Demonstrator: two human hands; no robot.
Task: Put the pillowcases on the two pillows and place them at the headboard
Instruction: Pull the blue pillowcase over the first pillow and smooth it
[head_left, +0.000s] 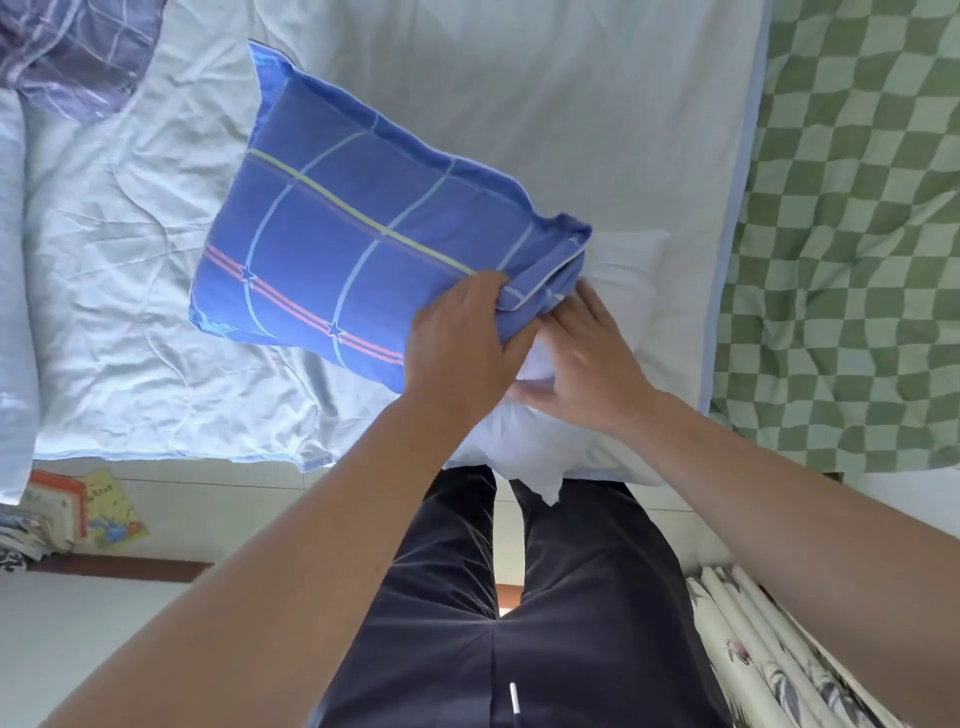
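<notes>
A pale blue bed sheet (519, 93) fills most of the view, wrinkled toward nine o'clock. A green checked blanket (852, 218) lies along its edge from one to four o'clock. At centre rests the blue plaid pillowcase (332, 244), already drawn over most of the white pillow (524, 447), whose bare end pokes out toward five o'clock over the bed's near edge. A second plaid-covered pillow (78, 52) lies at eleven o'clock. Dark trousers (545, 597) stand at six o'clock, a patterned curtain (769, 670) at five, books (78, 506) on the floor at eight. The left hand (462, 343) grips the bunched open hem of the pillowcase, fingers curled over the cloth. The right hand (587, 358) lies just beside it, fingers fairly straight, pressing the exposed pillow at the case's mouth.
</notes>
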